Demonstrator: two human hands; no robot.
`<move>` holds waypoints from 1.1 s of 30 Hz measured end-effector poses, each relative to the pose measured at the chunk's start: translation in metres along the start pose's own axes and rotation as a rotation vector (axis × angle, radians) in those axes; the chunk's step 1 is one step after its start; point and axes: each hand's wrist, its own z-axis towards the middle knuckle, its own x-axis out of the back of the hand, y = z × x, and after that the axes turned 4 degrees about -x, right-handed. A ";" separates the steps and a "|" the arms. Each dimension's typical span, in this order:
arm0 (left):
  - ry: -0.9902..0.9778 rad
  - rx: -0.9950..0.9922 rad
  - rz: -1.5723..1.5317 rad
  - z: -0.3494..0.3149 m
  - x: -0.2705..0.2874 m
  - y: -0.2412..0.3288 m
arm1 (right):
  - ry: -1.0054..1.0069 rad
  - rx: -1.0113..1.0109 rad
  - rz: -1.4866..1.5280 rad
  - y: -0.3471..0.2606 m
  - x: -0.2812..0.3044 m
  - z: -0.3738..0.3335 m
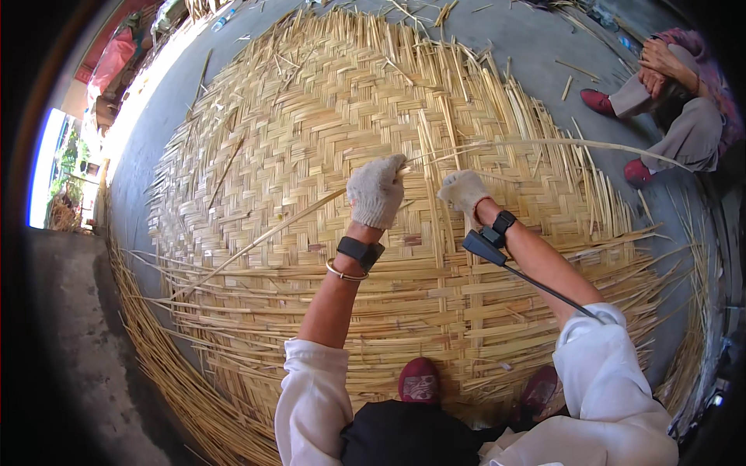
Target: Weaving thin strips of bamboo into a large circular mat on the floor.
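A large mat (303,155) of split, straw-coloured strips lies on the floor, woven in a herringbone pattern. My left hand (377,190), in a pale knit glove, is closed round a long strip (291,220) above the mat's middle. One end of this strip slants down to the left; the other side arches far to the right. My right hand (465,190), gloved too, is low over the weave just right of the left one. Its fingers are curled, and what they hold, if anything, is hidden. Loose strip ends run across the mat close to both hands.
Another person (691,116) sits at the far right, hands clasped on a knee. Bundled long strips (167,365) curve along the left edge beside a low concrete ledge (74,334). My red shoes (420,380) stand on the mat's near part. A plastic bottle (223,20) lies far left.
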 end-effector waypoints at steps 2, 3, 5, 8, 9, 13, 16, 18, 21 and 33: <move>-0.008 0.019 0.003 0.000 0.000 0.000 | -0.046 -0.095 0.303 0.002 0.000 -0.004; 0.006 0.013 0.010 0.001 0.000 0.001 | -0.088 -0.167 0.501 0.002 0.001 -0.006; 0.023 0.005 0.018 0.003 0.002 0.001 | -0.127 -0.234 0.700 0.001 0.002 -0.011; 0.081 0.015 -0.006 0.012 0.006 -0.003 | 0.114 -0.174 0.633 0.000 0.000 -0.025; 0.099 0.033 -0.014 0.018 0.007 -0.005 | 0.107 -0.105 0.654 0.000 -0.001 -0.029; 0.103 0.133 -0.060 0.034 0.011 -0.010 | 0.082 -0.087 0.864 0.006 -0.001 -0.048; 0.236 0.142 -0.085 0.042 0.013 -0.010 | 0.083 -0.063 0.859 0.005 0.005 -0.048; 0.337 0.134 -0.134 0.046 0.012 -0.009 | 0.107 -0.194 0.897 -0.001 0.009 -0.048; 0.018 0.185 -0.011 0.041 0.004 -0.011 | 0.034 -0.079 0.816 -0.010 0.011 -0.058; -0.866 0.309 -0.329 -0.049 -0.045 -0.006 | -0.026 0.238 -0.288 0.041 0.053 -0.075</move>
